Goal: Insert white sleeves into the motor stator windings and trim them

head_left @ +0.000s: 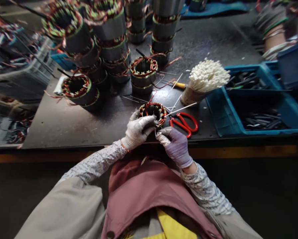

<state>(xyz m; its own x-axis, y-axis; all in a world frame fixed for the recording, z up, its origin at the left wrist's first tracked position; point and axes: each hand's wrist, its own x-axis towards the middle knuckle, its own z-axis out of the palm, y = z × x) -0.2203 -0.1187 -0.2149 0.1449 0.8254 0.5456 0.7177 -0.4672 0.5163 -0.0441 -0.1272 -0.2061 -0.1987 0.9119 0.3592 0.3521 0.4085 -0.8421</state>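
Nearest the body, the left hand, in a white glove, curls half closed around the near left rim of a wound stator, which lies at the front of the dark table. The right hand, in a purple glove, pinches a thin pale strip at the stator's near edge, thumb and fingertip together; how firmly, I cannot tell.

Just right of the stator lie red-handled scissors. A blue bin farther right holds black tubes. Beyond the scissors, white sticks stand bundled in a brown cup, a yellow-handled tool beside it. Behind are tall stacks of stators; at far right, a co-worker's gloved hand is blurred.
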